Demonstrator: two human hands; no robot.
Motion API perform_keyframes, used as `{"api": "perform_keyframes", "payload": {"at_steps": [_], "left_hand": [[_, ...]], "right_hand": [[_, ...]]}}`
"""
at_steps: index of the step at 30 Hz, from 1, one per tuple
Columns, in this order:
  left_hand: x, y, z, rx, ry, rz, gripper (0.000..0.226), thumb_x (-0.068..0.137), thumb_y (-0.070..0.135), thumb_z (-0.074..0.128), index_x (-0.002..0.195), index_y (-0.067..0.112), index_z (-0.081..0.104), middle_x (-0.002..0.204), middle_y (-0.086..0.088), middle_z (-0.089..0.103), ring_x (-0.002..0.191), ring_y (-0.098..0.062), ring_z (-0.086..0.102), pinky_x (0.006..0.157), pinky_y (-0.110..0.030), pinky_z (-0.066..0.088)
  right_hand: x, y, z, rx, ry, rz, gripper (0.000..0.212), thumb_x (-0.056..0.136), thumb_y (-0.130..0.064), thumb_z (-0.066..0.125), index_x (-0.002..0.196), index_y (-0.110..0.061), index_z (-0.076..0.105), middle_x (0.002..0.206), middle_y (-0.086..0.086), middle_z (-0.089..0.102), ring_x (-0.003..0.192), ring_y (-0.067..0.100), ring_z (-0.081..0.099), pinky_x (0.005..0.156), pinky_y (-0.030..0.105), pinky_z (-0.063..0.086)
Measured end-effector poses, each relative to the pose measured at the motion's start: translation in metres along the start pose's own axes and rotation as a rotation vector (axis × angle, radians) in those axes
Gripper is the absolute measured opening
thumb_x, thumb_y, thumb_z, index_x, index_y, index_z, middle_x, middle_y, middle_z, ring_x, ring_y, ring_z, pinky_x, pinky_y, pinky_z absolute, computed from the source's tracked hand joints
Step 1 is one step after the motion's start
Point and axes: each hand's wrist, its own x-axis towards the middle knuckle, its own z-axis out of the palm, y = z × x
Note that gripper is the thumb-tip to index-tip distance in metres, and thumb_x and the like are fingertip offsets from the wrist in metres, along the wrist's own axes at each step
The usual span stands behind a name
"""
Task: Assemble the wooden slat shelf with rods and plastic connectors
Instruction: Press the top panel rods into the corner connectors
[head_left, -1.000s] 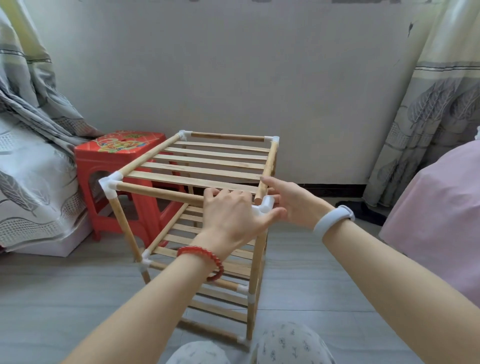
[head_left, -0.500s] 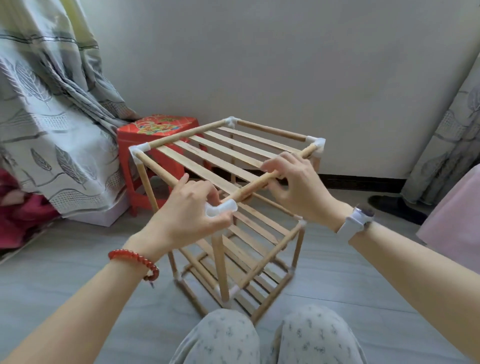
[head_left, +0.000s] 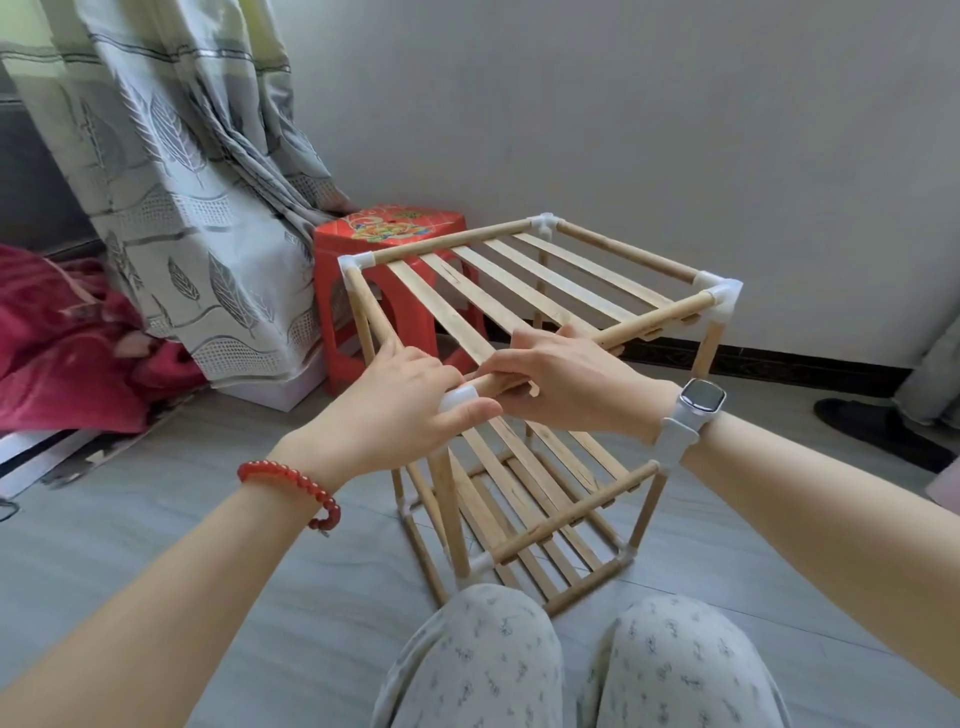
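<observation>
both hands (head_left: 563, 382) gripping shelf (head_left: 540, 291) on grey floor (head_left: 156, 519), red stool (head_left: 389, 234) by curtain (head_left: 171, 156)

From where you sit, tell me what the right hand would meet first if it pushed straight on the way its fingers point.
The right hand points left along the top rod, so it would probably meet the left hand at the corner connector first.

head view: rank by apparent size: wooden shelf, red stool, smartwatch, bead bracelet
1. wooden shelf, largest by far.
2. red stool, partly hidden behind the shelf.
3 and 4. smartwatch and bead bracelet: similar apparent span, both close to the camera on the wrists, so I would not rank them.
</observation>
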Motion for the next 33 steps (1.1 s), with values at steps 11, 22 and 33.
{"api": "perform_keyframes", "payload": {"at_steps": [11,22,33], "left_hand": [[0.006,0.012,0.011,0.099,0.003,-0.282,0.026,0.094,0.030,0.040,0.092,0.015,0.062,0.101,0.000,0.058,0.118,-0.020,0.038,0.111,-0.047,0.019],[0.022,0.012,0.017,0.122,0.104,-0.250,0.019,0.091,0.027,0.049,0.100,0.023,0.066,0.096,0.004,0.049,0.108,-0.022,0.042,0.107,-0.049,0.026],[0.028,0.016,0.017,0.119,0.074,-0.289,0.031,0.091,0.038,0.052,0.103,0.013,0.066,0.113,0.001,0.054,0.116,-0.024,0.038,0.112,-0.051,0.015]], "right_hand": [[0.001,-0.003,0.000,0.032,0.008,0.017,0.024,0.089,-0.030,0.055,0.112,-0.031,0.062,0.087,-0.004,0.047,0.077,0.014,0.050,0.089,0.042,0.035],[-0.001,0.006,0.009,0.092,0.098,-0.023,0.021,0.085,-0.023,0.062,0.105,-0.026,0.067,0.084,-0.005,0.043,0.078,0.013,0.044,0.081,0.034,0.024],[0.001,0.009,0.005,0.136,0.137,-0.009,0.021,0.083,-0.021,0.063,0.103,-0.026,0.068,0.081,-0.006,0.043,0.075,0.013,0.045,0.084,0.038,0.030]]}}
